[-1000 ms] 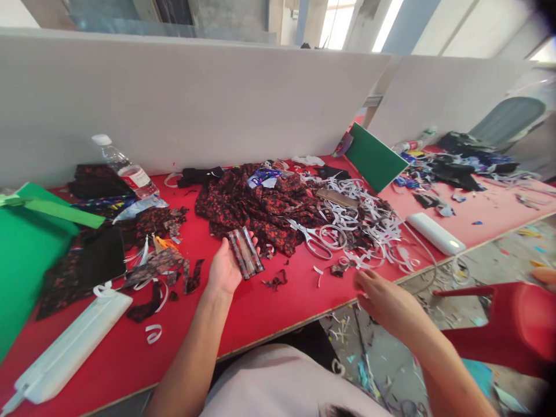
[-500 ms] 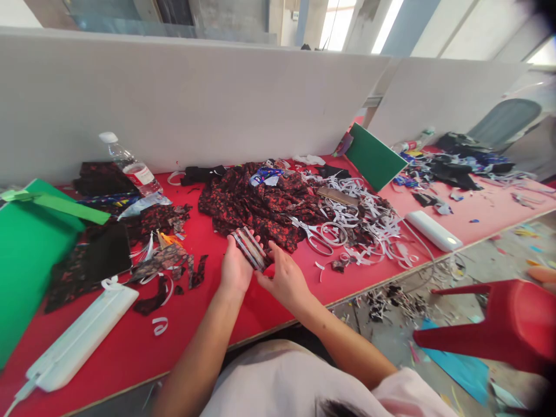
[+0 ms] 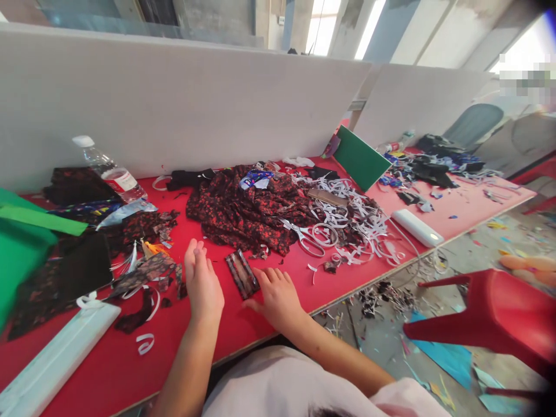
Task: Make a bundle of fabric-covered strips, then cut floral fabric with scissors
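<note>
A small, flat, dark rectangle with pale stripes, perhaps folded patterned cloth point(image 3: 241, 273), lies on the red table point(image 3: 278, 324) between my hands. My left hand point(image 3: 203, 284) is off to its left, palm turned inward, fingers stretched out and holding nothing. Just right of the piece is my right hand point(image 3: 278, 296), palm down with thumb and fingers apart; whether a fingertip touches the piece's edge I cannot tell. Behind it spreads a heap of black and red floral fabric point(image 3: 243, 208). White-handled scissors point(image 3: 309, 240) rest at the heap's right side.
White strip scraps point(image 3: 360, 226) pile up right of the fabric. A plastic bottle point(image 3: 113, 174) leans at the back left. White power-bank-like boxes lie left point(image 3: 56, 359) and right point(image 3: 417, 227). A green board point(image 3: 361, 159) stands behind. A red stool point(image 3: 490, 324) is right, on the littered floor.
The striped piece has gone from my hands onto the table. My left hand has moved away to the left, and my right hand has opened beside the piece. The view has shifted slightly right.
</note>
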`<state>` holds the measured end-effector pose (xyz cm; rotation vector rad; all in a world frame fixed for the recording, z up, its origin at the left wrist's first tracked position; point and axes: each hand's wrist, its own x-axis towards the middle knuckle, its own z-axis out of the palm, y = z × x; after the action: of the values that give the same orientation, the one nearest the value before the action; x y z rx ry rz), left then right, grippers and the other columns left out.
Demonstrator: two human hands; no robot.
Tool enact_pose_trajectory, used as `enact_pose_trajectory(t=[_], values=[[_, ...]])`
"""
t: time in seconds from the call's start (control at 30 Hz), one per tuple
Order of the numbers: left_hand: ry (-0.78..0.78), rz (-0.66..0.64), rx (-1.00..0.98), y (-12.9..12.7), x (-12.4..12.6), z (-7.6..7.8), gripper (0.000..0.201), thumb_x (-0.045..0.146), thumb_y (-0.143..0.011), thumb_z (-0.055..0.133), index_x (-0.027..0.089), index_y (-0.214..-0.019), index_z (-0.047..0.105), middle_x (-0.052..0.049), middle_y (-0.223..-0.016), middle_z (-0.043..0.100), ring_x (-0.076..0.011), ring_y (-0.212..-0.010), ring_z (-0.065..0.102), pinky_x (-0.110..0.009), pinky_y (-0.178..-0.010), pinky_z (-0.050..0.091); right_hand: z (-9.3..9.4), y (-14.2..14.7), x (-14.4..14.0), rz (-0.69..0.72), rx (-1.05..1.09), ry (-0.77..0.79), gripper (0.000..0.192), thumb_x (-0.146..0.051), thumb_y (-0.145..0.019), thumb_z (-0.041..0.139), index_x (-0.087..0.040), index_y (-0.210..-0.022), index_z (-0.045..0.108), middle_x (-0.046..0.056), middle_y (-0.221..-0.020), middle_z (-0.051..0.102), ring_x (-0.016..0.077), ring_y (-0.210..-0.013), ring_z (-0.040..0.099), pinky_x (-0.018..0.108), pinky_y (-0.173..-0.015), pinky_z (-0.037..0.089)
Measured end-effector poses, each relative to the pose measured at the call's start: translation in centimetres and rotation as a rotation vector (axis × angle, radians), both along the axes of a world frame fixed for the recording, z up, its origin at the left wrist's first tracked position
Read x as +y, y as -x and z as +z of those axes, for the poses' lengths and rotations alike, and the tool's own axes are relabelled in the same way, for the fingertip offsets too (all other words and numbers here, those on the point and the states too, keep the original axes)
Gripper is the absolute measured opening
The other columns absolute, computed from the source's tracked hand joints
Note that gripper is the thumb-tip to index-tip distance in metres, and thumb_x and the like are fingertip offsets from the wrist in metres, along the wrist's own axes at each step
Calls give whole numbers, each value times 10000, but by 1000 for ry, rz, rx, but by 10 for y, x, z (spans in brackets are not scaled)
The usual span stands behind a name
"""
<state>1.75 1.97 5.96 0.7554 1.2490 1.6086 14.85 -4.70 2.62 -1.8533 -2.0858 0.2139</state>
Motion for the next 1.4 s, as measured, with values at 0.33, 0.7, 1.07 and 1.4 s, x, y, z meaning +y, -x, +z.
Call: enact_pose_trajectory(t=[0.33,0.7,1.07,1.4], values=[[-114,-131,244,19,-6,-10,315,347,-797,557,226,-1088,571,-66,-1226,557,-196,-1171,474,-336,-1009,328,17,-133,35,-184,-33,-74,242,-235,-907,418,-169,-921,651,83,-887,657,175,-859,577,252,-766,394],[53,-583,1450,35,-20,-5,418,437,-881,345,191,-593,522,-18,-540,574,-143,-538,532,-255,-513,264,35,-100,93,207,-88,-18,195,-272,-879,477,-204,-878,660,36,-860,677,161,-838,599,224,-731,396],[344,-178,1833,81,-13,-12,373,314,-806,524,174,-1151,543,-148,-1145,551,-291,-1017,515,-355,-799,400,11,-40,108,452,-37,25,237,-292,-892,461,-192,-842,670,42,-813,679,173,-796,606,254,-718,412],[353,-428,1830,90,10,-4,271,336,-855,408,177,-768,608,-87,-807,637,-231,-752,602,-310,-639,392,37,-77,129,332,82,-55,230,-275,-889,449,-205,-878,668,37,-860,685,153,-817,610,223,-726,411]])
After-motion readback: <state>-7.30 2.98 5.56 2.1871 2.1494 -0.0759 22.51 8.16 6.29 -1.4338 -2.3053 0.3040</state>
